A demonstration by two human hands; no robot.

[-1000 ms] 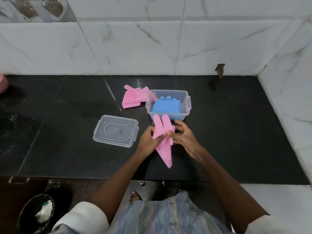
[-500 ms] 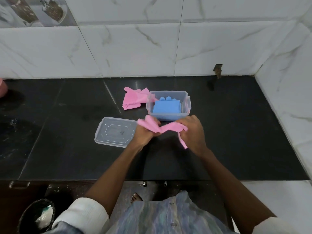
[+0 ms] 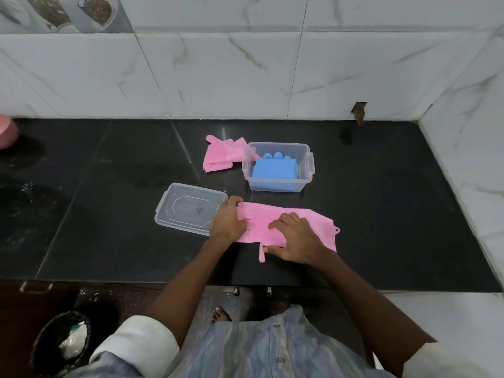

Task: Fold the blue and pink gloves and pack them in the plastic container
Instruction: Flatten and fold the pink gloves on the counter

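While flat on counter, pink glove [image 3: 289,222] under both hands' spread fingers [image 3: 283,218].

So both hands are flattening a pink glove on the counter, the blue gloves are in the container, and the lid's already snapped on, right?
Not the lid: the head view shows it lying on the counter left of the open container. Both hands, left and right, do press the pink glove flat; blue gloves are inside.

Rolled white sleeves [image 3: 136,347], a blue streaked buttoned garment [image 3: 261,347], bare forearms
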